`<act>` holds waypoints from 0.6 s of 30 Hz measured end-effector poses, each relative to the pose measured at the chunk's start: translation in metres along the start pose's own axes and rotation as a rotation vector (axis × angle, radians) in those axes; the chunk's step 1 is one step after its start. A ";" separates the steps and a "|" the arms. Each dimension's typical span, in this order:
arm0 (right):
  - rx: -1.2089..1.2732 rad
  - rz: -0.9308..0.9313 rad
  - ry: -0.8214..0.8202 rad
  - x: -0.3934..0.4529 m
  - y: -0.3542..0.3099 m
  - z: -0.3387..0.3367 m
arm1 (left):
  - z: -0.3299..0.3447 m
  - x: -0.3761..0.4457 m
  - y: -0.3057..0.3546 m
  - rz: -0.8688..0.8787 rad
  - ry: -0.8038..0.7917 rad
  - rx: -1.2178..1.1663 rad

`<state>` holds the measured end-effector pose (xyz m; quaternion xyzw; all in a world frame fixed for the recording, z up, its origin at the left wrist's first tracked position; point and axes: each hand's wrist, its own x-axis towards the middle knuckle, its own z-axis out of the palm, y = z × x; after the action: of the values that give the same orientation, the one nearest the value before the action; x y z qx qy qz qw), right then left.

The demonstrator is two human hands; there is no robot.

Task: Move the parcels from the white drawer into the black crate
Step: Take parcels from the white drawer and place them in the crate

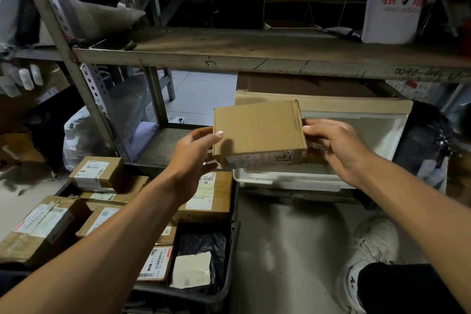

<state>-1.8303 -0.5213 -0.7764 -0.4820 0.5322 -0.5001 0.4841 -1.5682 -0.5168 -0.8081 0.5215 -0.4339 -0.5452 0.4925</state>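
While both hands, left [193, 153] and right [339, 145], grip the brown parcel [258, 130] above the white drawer [288, 178], the black crate [229, 262] sits lower left

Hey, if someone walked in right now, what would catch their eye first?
A plain brown cardboard parcel held up at centre, the left hand and right hand gripping its sides above the white drawer. Lower left, the black crate is already crowded with labelled boxes.
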 end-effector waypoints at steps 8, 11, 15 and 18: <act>0.092 0.035 -0.110 0.002 0.005 0.001 | 0.005 -0.003 0.002 -0.008 0.020 -0.024; 0.105 0.057 -0.160 0.000 0.005 0.003 | 0.004 -0.003 0.002 -0.022 -0.003 -0.013; 0.105 0.066 -0.193 0.000 0.003 0.006 | 0.003 -0.001 -0.002 -0.026 -0.039 0.051; 0.096 0.093 -0.163 0.000 0.004 0.005 | 0.000 -0.003 -0.002 -0.018 -0.074 0.046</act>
<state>-1.8250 -0.5211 -0.7803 -0.4720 0.4882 -0.4613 0.5710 -1.5689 -0.5136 -0.8099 0.5161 -0.4594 -0.5584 0.4592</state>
